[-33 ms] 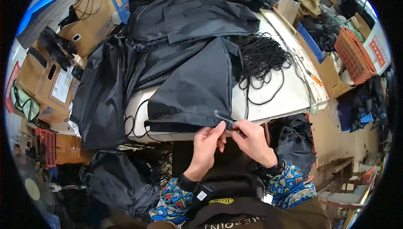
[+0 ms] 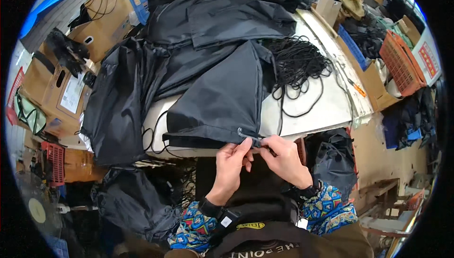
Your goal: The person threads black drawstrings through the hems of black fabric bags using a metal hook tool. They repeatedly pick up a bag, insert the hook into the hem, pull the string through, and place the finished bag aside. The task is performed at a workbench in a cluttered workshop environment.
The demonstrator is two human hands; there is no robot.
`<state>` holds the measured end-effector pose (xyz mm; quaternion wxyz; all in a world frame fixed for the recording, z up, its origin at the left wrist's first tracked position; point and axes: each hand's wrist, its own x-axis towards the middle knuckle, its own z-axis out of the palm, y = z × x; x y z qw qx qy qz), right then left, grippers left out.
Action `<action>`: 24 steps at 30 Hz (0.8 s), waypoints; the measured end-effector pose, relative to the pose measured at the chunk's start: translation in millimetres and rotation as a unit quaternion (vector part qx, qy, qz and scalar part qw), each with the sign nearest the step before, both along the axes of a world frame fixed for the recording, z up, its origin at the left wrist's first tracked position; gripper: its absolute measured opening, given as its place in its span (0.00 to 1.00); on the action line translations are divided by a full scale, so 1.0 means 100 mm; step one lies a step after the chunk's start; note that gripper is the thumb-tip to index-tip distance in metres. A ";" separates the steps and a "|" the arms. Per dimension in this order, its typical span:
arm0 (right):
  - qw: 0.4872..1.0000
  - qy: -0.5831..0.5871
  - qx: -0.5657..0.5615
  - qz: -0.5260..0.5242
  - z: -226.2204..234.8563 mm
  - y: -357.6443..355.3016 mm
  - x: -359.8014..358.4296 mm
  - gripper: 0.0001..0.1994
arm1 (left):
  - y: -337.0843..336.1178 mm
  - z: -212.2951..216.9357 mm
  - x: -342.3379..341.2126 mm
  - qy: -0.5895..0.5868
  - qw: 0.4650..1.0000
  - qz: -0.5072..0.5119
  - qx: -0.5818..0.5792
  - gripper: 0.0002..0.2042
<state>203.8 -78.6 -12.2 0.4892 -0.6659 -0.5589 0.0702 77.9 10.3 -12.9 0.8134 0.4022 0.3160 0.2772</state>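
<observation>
A black fabric drawstring bag (image 2: 222, 97) lies flat on the white table (image 2: 321, 111), its near hem at the table's front edge. My left hand (image 2: 231, 164) pinches the bag's near corner, thumb and fingers closed on the hem. My right hand (image 2: 285, 159) is right beside it, fingers closed on a thin black cord (image 2: 263, 141) at the same corner. A short pale metal piece (image 2: 245, 134) sticks out of the hem there. A tangled pile of black cords (image 2: 298, 59) lies on the table to the right of the bag.
More black bags are stacked at the back (image 2: 213, 17) and hang over the table's left edge (image 2: 113, 111). Cardboard boxes (image 2: 52, 88) stand left, an orange crate (image 2: 402, 64) and a blue crate (image 2: 352, 45) right. Black bags lie on the floor (image 2: 132, 201).
</observation>
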 end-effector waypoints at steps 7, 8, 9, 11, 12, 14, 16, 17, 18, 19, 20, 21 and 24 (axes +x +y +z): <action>0.999 0.010 -0.004 0.031 0.04 0.17 -0.14 0.04 | -0.01 0.09 -0.30 -0.026 0.997 0.070 -0.029 0.08; 0.999 0.008 0.001 0.032 0.04 0.18 -0.15 0.04 | -0.03 0.13 -0.28 -0.038 0.995 0.082 -0.051 0.08; 0.999 -0.001 -0.005 0.035 0.07 0.18 -0.15 0.04 | -0.01 0.13 -0.30 -0.058 0.995 0.062 -0.049 0.08; 0.999 -0.018 -0.017 0.040 0.21 0.13 -0.15 0.04 | -0.01 0.14 -0.29 -0.064 0.994 0.069 -0.051 0.09; 0.998 -0.030 -0.035 0.036 0.25 0.08 -0.13 0.04 | 0.00 0.15 -0.30 -0.066 0.994 0.077 -0.050 0.09; 0.995 -0.057 -0.074 0.029 0.32 -0.08 -0.06 0.05 | 0.02 0.12 -0.31 -0.054 0.993 0.097 -0.047 0.09; 0.988 -0.108 -0.106 0.034 0.42 -0.18 -0.04 0.05 | 0.03 0.11 -0.29 -0.048 0.992 0.108 -0.047 0.08; 0.984 -0.126 -0.119 0.038 0.42 -0.22 -0.04 0.06 | 0.02 0.10 -0.28 -0.047 0.991 0.113 -0.047 0.08; 0.980 -0.144 -0.132 0.041 0.44 -0.25 -0.04 0.06 | 0.02 0.11 -0.26 -0.047 0.991 0.117 -0.047 0.08; 0.975 -0.166 -0.141 0.034 0.47 -0.24 -0.06 0.07 | 0.01 0.11 -0.25 -0.040 0.992 0.117 -0.034 0.08; 0.972 -0.180 -0.148 0.030 0.48 -0.24 -0.07 0.07 | 0.00 0.11 -0.24 -0.034 0.992 0.118 -0.021 0.08; 0.969 -0.193 -0.155 0.026 0.50 -0.24 -0.08 0.07 | 0.00 0.11 -0.23 -0.027 0.993 0.119 -0.007 0.08; 0.958 -0.241 -0.154 0.012 0.52 -0.19 -0.14 0.06 | -0.03 0.13 -0.23 -0.019 0.995 0.102 -0.003 0.08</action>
